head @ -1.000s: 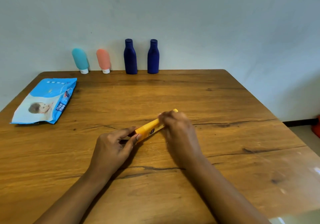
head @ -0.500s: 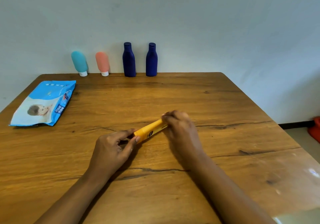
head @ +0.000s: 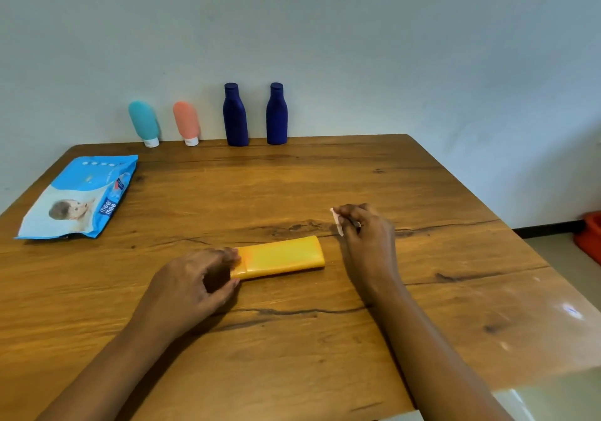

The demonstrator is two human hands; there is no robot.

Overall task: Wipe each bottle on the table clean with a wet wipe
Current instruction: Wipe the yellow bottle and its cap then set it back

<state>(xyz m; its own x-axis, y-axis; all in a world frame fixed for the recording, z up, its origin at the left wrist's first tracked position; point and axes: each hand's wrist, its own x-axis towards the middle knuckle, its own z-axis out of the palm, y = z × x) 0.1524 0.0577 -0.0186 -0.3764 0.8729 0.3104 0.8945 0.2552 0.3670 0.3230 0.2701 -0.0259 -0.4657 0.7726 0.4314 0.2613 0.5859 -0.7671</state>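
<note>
Where the worktop [head: 292,186] nears its left edge: the pack [head: 78,198] of wipes lies flat at 10 o'clock, blue and white, printed side up.
Teal bottle [head: 144,121]: stands cap-down at the far edge, 11 o'clock, leaning a little left; whether it touches the wall cannot be told.
Pink bottle [head: 186,121]: just right of the teal one, cap-down, with the same lean and a gap between them.
Left hand [head: 192,287]: at 7 o'clock, with fingers and thumb curled round the tube's cap end, gripping it.
Left blue bottle [head: 235,115]: upright at the far edge, near 12 o'clock, cap on.
Right blue bottle [head: 276,115]: upright just beside it, not touching.
Tube [head: 283,256]: yellow, flat on the worktop near the middle; the cap end points to 9 o'clock, the flat end to 3.
Wipe [head: 336,222]: a small white piece at 1 o'clock from the tube's flat end, apart from the tube.
Right hand [head: 367,235]: fingers curled, pinching the wipe between thumb and fingertips; near the tube's flat end, not touching it.
Orange thing [head: 590,238]: on the floor past the worktop's right edge, 3 o'clock, cut off by the frame.
</note>
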